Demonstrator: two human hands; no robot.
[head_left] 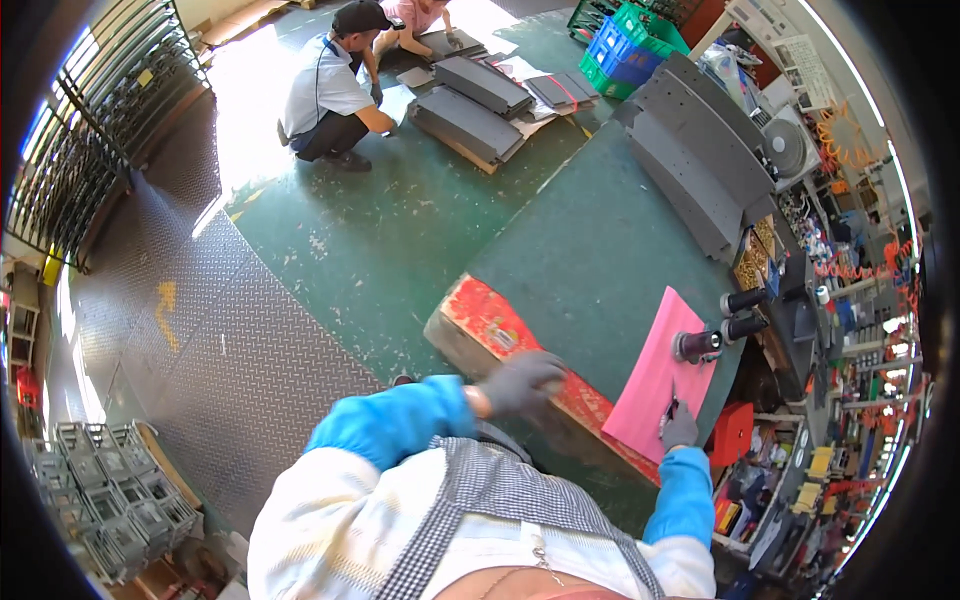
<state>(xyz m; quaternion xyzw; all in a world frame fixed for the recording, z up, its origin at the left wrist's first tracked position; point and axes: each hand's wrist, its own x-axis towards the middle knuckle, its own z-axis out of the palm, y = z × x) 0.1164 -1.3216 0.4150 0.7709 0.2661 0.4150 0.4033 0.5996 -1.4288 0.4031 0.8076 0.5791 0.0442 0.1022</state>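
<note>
A pink sheet [648, 372] lies on the green-topped workbench [570, 240], close to its red, worn front edge [490, 318]. My right hand [681, 428], in a grey glove, is closed over the sheet's near right part around a slim dark pen-like tool [672, 405]. A dark cylinder [697, 346] sits on the sheet, just beyond that hand. Two more black cylinders [742, 301] [744, 327] are beside it to the right. My left hand [522, 384], also grey-gloved, is over the red edge, fingers extended and holding nothing visible.
Large dark grey metal panels [690, 150] lie at the bench's far right. A red box [733, 432] and cluttered shelves [760, 490] are on the right. Two people crouch by stacked grey panels [465, 125] on the floor ahead. Metal frames [110, 490] stand at lower left.
</note>
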